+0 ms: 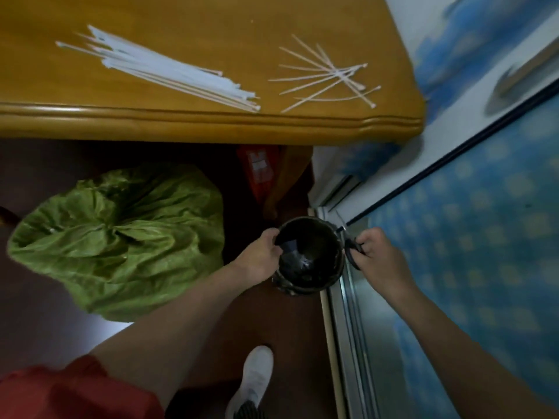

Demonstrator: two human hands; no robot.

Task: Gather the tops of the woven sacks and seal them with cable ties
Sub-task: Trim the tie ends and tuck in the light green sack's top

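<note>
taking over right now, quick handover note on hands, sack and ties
Left hand grips the rim of the dark bin on the floor.
Right hand holds scissors beside the bin.
Green sack stands left of the bin, top gathered to the middle; I cannot make out a tie on it.
Cable ties on the table: a bundle and a loose pile.
Left: check the sack's seal.

At eleven o'clock from your bin [302, 219], the red object [257, 173] is half hidden under the table [211, 122], its label too blurred to read. Your right hand [375, 255] partly hides the handles of the scissors [350, 252]. Your shoe [254, 379] is cut off at six o'clock.
</note>
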